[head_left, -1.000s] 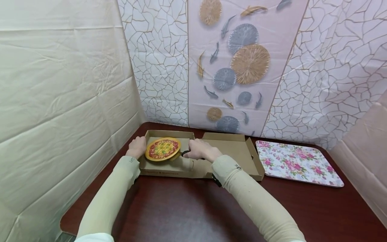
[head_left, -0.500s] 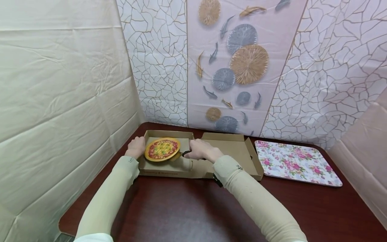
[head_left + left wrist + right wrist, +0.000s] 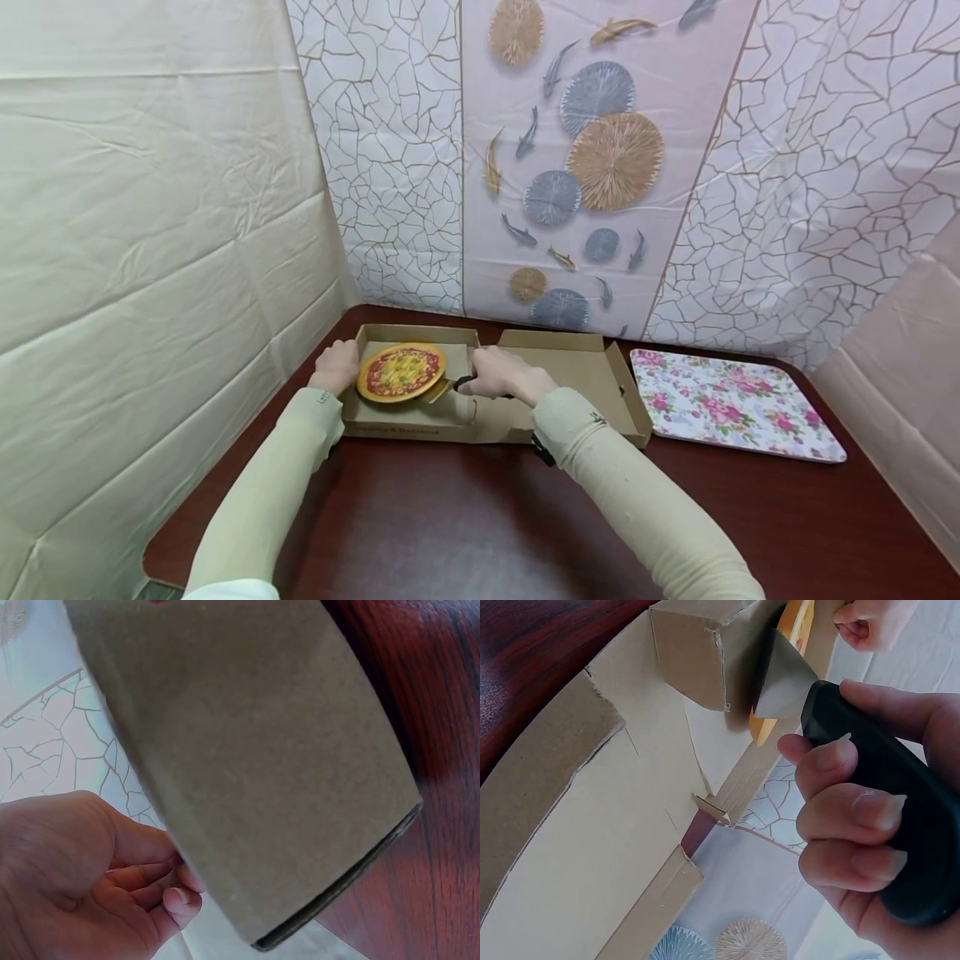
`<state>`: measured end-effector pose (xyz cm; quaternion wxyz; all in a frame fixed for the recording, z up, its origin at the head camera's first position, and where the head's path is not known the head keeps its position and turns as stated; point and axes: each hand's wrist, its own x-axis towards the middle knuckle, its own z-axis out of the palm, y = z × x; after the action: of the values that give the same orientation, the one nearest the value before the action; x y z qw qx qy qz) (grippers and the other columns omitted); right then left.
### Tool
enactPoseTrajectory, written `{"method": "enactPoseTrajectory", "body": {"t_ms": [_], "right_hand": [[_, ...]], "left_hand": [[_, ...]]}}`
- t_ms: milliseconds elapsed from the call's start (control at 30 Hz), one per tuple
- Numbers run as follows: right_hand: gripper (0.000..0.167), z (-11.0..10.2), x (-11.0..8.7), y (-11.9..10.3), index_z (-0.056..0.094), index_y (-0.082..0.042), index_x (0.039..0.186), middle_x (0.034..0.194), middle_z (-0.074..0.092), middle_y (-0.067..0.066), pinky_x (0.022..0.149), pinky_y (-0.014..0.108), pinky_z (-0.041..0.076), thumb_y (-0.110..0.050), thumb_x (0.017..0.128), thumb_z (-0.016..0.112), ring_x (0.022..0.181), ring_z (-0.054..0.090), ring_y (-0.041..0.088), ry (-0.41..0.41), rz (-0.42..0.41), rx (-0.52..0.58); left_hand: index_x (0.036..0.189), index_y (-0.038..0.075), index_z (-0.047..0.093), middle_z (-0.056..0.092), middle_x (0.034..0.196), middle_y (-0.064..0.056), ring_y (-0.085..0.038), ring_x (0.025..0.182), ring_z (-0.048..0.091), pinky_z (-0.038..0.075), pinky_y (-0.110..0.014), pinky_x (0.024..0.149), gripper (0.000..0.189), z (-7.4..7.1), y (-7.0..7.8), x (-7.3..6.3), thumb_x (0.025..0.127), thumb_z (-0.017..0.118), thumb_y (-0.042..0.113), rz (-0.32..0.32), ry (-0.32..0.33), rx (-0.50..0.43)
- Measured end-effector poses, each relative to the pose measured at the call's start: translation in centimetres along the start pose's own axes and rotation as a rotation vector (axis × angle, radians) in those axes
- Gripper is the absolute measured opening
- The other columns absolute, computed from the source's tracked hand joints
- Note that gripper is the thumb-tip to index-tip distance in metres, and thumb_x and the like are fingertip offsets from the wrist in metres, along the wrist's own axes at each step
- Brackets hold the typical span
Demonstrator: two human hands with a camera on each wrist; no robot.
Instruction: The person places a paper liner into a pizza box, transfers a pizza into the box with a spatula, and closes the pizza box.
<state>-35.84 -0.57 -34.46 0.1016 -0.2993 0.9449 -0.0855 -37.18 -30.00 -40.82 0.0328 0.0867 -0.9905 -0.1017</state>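
From where I stand, I see a dark reddish-brown table [image 3: 450, 508], and on its right side lies flat a white tray [image 3: 738, 406] with pink flowers. Behind the table is a pale pink panel [image 3: 487, 250], printed with grey and golden fish and round shapes, between white coverings [image 3: 386, 167] with thin golden lines. At the left there is a creased cream cloth [image 3: 150, 208], at the right another pale cloth [image 3: 911, 392].
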Motion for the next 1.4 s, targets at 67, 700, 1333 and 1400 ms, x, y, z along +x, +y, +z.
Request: {"method": "enactPoseTrajectory", "body": {"t_ms": [67,700,1333,1400], "right_hand": [[0.041,-0.06,-0.07,0.0,0.072,-0.004,0.074,0.057,0.058,-0.001,0.048,0.026,0.038,-0.041,0.09,0.065,0.05,0.05,0.012,0.001,0.001,-0.004],[0.038,-0.34,-0.65,0.11,0.064,-0.015,0.063,0.06,0.062,0.0,0.05,0.028,0.041,-0.044,0.088,0.067,0.055,0.056,0.013,0.003,0.013,-0.007],[0.037,-0.62,-0.62,0.33,0.065,-0.015,0.062,0.054,0.059,-0.003,0.046,0.028,0.04,-0.041,0.088,0.067,0.048,0.051,0.013,-0.027,0.027,-0.012],[0.037,-0.62,-0.62,0.37,0.063,-0.016,0.06,0.053,0.059,-0.003,0.046,0.028,0.039,-0.041,0.088,0.067,0.049,0.05,0.012,-0.026,0.026,-0.011]], "left_hand": [[0.104,-0.006,0.062,0.063,0.105,-0.028,-0.039,0.092,0.065,0.054,-0.051,0.073,0.025,-0.06,-0.03,-0.02,0.099,0.041,0.006,-0.002,0.006,0.0],[0.103,-0.006,0.062,0.063,0.104,-0.027,-0.039,0.092,0.065,0.055,-0.051,0.075,0.025,0.0,0.15,0.01,0.1,0.04,0.007,-0.006,0.0,0.007],[0.114,-0.009,0.058,0.06,0.109,-0.029,-0.041,0.096,0.063,0.053,-0.052,0.079,0.028,0.15,0.03,-0.08,0.1,0.039,0.006,-0.006,-0.006,0.018],[0.113,-0.009,0.059,0.06,0.109,-0.029,-0.041,0.095,0.063,0.053,-0.052,0.078,0.028,0.14,0.03,-0.07,0.1,0.039,0.006,-0.003,-0.007,0.016]]}}
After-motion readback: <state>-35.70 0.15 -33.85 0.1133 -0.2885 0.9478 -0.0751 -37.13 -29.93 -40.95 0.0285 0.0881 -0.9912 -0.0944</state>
